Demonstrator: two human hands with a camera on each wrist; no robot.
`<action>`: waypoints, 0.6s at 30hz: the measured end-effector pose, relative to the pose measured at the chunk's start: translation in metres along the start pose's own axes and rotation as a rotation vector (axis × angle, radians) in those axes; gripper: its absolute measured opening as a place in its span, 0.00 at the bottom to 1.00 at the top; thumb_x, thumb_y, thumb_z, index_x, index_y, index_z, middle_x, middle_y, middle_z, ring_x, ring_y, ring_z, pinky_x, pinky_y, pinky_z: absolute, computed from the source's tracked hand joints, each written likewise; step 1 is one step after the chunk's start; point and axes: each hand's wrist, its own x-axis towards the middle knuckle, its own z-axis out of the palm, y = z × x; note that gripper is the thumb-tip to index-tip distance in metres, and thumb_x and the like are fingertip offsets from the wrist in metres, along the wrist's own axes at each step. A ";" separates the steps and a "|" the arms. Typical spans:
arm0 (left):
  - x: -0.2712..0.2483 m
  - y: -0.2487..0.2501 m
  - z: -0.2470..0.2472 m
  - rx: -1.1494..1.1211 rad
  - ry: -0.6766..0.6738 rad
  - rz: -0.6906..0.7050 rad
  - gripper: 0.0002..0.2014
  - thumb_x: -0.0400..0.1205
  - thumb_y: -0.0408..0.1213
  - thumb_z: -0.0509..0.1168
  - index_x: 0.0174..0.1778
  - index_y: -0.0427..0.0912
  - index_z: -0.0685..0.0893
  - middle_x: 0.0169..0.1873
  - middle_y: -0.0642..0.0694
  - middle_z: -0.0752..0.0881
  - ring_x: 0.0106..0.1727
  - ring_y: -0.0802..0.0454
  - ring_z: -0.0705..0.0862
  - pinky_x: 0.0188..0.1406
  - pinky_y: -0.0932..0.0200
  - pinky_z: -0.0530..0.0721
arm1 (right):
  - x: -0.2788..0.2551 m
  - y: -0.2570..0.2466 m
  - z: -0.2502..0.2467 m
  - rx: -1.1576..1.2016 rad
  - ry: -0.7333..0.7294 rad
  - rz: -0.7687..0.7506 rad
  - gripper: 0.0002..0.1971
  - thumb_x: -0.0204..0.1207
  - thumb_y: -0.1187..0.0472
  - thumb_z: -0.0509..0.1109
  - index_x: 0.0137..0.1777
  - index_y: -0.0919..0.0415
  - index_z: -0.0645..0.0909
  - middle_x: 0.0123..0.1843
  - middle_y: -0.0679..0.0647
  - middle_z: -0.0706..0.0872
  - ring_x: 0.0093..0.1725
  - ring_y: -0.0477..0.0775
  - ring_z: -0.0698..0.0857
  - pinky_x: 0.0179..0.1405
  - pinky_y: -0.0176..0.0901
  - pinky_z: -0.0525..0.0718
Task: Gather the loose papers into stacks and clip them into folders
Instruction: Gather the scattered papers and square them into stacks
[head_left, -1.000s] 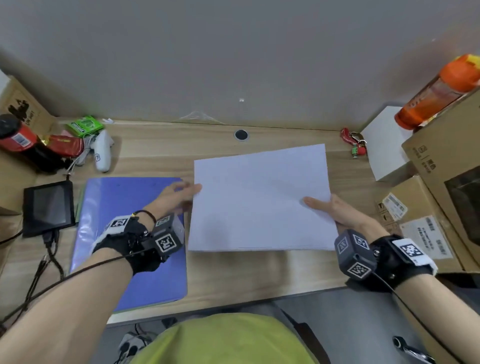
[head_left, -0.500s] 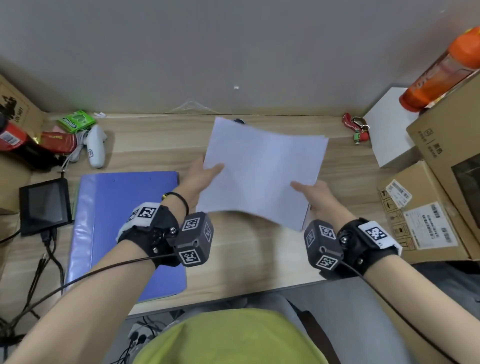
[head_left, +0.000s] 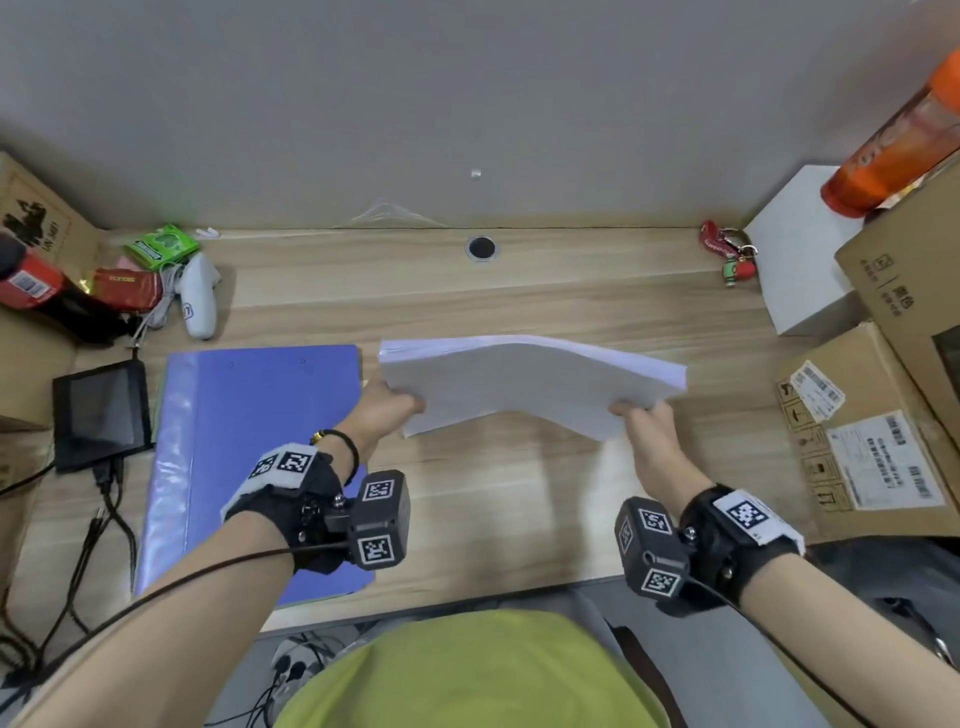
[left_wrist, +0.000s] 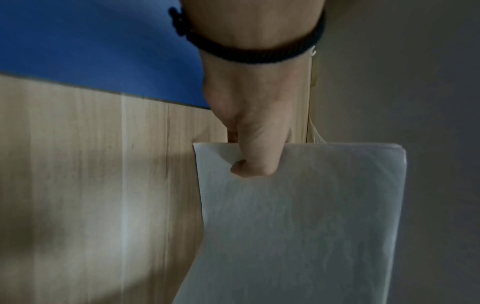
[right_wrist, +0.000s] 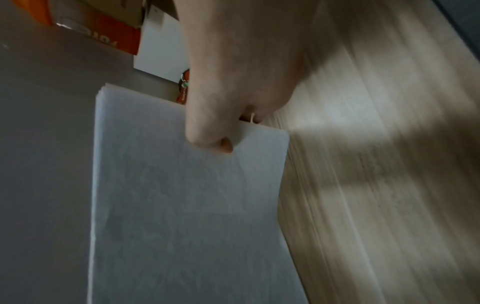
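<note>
A stack of white papers (head_left: 524, 384) is held upright on edge above the middle of the wooden desk (head_left: 467, 499), its top edges facing me. My left hand (head_left: 389, 408) pinches the stack's left end, thumb on the near face (left_wrist: 255, 164). My right hand (head_left: 641, 421) pinches the right end, thumb on the near face (right_wrist: 210, 137). The sheets (left_wrist: 303, 216) sag slightly between the hands. A closed blue folder (head_left: 249, 447) lies flat on the desk to the left, under my left wrist.
Cardboard boxes (head_left: 872, 431) and an orange bottle (head_left: 893, 145) crowd the right side, with a white box (head_left: 800, 265) and red keychain (head_left: 727, 254) behind. At left sit a small black screen (head_left: 101, 410), cables, a white controller (head_left: 200, 301) and red and green packets.
The papers lay flat on the desk under both hands a second ago. Both hands have lifted them and turned the stack up onto its edge above the desk.
</note>
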 end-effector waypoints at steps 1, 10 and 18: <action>0.001 0.000 0.001 -0.022 0.016 -0.010 0.20 0.78 0.19 0.63 0.61 0.44 0.78 0.54 0.46 0.82 0.59 0.47 0.80 0.54 0.57 0.75 | 0.000 0.001 0.002 0.024 0.018 -0.001 0.15 0.75 0.76 0.62 0.58 0.61 0.77 0.53 0.55 0.81 0.55 0.54 0.76 0.54 0.44 0.72; 0.004 -0.001 -0.002 -0.019 -0.042 0.021 0.23 0.77 0.22 0.67 0.63 0.49 0.77 0.56 0.50 0.84 0.61 0.49 0.80 0.55 0.57 0.77 | 0.014 0.001 -0.006 0.049 -0.016 0.077 0.14 0.75 0.77 0.61 0.55 0.61 0.75 0.44 0.49 0.80 0.53 0.54 0.75 0.53 0.43 0.71; 0.001 -0.004 -0.013 0.065 -0.105 0.053 0.23 0.79 0.26 0.67 0.67 0.51 0.76 0.60 0.51 0.84 0.64 0.50 0.81 0.60 0.56 0.78 | 0.008 0.003 -0.016 0.008 -0.130 0.006 0.13 0.78 0.72 0.62 0.56 0.54 0.77 0.49 0.44 0.82 0.53 0.46 0.78 0.57 0.38 0.71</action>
